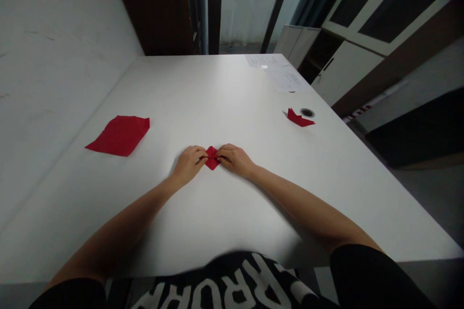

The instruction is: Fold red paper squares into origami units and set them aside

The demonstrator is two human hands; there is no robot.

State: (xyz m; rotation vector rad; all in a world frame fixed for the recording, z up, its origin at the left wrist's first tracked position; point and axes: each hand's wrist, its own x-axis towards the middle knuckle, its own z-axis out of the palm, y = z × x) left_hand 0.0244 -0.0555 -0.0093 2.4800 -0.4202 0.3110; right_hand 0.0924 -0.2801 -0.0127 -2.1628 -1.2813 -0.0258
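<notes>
Red paper (pixel 212 158) on a white table (pixel 203 91)

The sheet (pixel 119 135) at the table's left and the small piece (pixel 299 118) at its right are plain red too; the shirt (pixel 232 287) is black with white lettering.

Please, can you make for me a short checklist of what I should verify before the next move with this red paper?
1. Both hands on the paper: ok. The left hand and right hand hold the folded red paper from two sides.
2. Edges of the fold aligned: cannot tell, the fingers cover them.
3. Loose red sheet: ok, it lies apart from the hands on the white table.
4. Small folded red piece: ok, it lies apart from the hands, beside a round grommet.
5. White papers: ok, far from the hands.
</notes>
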